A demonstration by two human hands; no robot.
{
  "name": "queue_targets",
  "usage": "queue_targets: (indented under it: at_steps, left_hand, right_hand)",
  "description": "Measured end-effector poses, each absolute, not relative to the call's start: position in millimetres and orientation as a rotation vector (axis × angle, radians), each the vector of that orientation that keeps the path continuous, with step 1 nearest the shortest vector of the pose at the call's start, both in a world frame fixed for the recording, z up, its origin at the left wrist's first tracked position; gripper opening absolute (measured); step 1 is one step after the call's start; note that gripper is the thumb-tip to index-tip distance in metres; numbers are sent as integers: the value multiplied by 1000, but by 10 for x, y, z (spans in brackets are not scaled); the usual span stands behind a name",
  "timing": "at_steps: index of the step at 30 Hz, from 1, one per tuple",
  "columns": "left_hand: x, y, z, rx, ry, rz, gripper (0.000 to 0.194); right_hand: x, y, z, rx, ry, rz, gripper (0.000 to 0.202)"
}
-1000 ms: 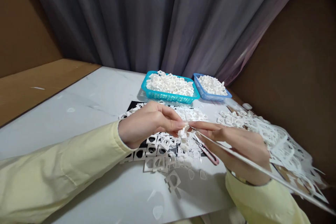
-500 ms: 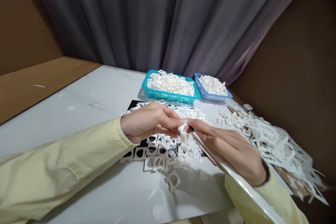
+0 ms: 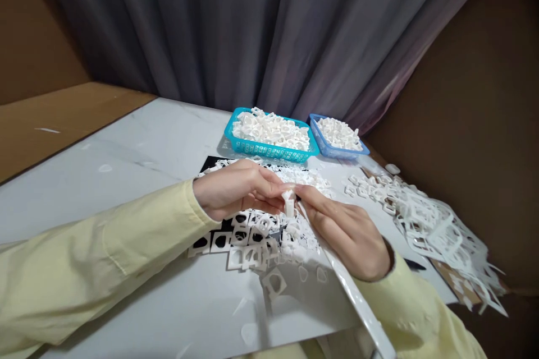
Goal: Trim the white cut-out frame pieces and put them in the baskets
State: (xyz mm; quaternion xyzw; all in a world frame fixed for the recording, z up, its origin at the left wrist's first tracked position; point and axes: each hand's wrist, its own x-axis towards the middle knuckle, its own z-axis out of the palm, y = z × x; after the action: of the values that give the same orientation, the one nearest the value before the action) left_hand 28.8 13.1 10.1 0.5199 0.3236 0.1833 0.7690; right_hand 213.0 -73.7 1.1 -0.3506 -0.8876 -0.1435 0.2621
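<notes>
My left hand [image 3: 240,186] is closed in a pinch, its fingertips on a small white plastic piece [image 3: 289,206]. My right hand [image 3: 347,227] meets it there, thumb and fingers closed over a long, glossy white strip-like thing [image 3: 357,300]. That strip slants from the fingertips down to the lower right, and its kind cannot be made out. A small dark bit shows at its upper end, by the white piece. Below both hands, many loose white pieces with cut-out holes [image 3: 221,242] lie on a black mat [image 3: 208,164].
Behind the hands stand a teal basket [image 3: 273,152] and a blue basket [image 3: 341,151], both heaped with white pieces. On the right lies a tangle of white plastic strips [image 3: 442,233] beside small rings. A dark slim object [image 3: 415,264] lies near my right sleeve. A grey curtain [image 3: 202,28] hangs behind.
The long white strip has swung to a steeper slant as my right hand turned and moved slightly left. The small white piece stays at the fingertips. The whole view has shifted a little.
</notes>
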Motion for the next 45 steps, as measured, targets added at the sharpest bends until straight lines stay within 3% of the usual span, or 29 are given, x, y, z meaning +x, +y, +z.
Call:
queue_targets:
  at_steps: [23, 26, 34, 45]
  left_hand:
    - [298, 61, 108, 1130, 654, 320, 14]
    - [288, 36, 171, 1169, 663, 349, 13]
    - [279, -25, 277, 1435, 763, 498, 13]
    - [301, -23, 290, 1433, 790, 558, 11]
  right_hand:
    - [2169, -610, -132, -905, -2192, -638, 15]
    - [2207, -600, -104, -959, -2047, -508, 16]
    - [2226, -723, 124, -933, -1791, 224, 17]
    - [2232, -771, 141, -916, -1876, 259, 22]
